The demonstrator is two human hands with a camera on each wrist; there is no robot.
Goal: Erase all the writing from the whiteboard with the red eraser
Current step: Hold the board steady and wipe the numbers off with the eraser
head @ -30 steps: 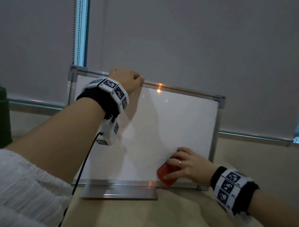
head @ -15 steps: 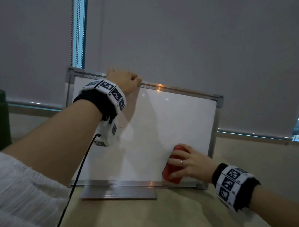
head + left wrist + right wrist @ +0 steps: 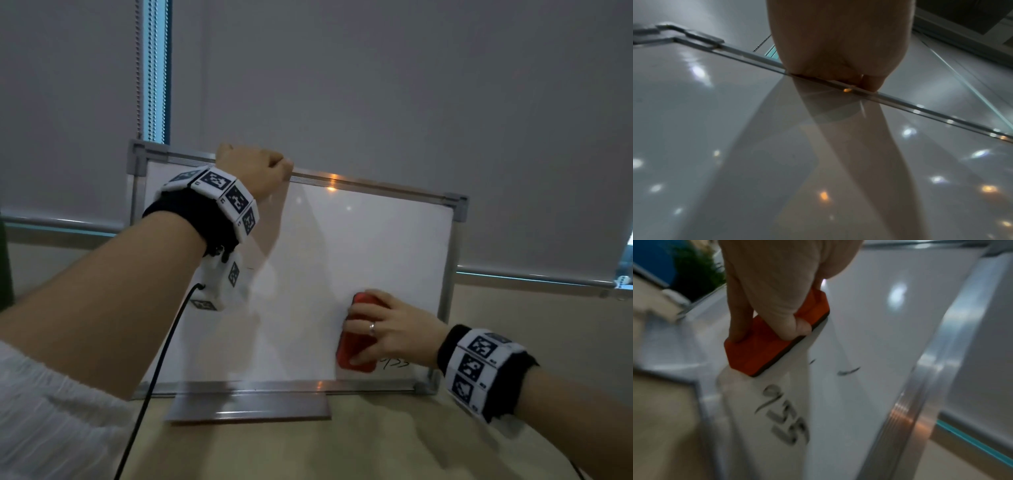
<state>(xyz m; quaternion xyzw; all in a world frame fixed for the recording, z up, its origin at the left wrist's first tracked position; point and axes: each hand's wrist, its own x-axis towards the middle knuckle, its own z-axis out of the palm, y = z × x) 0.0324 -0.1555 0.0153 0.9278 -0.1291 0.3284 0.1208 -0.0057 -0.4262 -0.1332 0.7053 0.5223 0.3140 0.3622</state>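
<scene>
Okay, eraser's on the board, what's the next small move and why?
Probably slide the red eraser down and to the right. The right hand holds it flat against the whiteboard, and dark writing still shows just below and right of it, near the bottom frame. The left hand grips the top edge.

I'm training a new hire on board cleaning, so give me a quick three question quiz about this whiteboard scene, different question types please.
1. True or false: the left hand grips the top edge of the whiteboard.
2. The right hand holds the red eraser: A) flat against the board, B) lifted off it, C) on the table.
3. Fill in: the leftover writing sits near the board's lower ____ corner.

Key: 1 true; 2 A; 3 right.
</scene>
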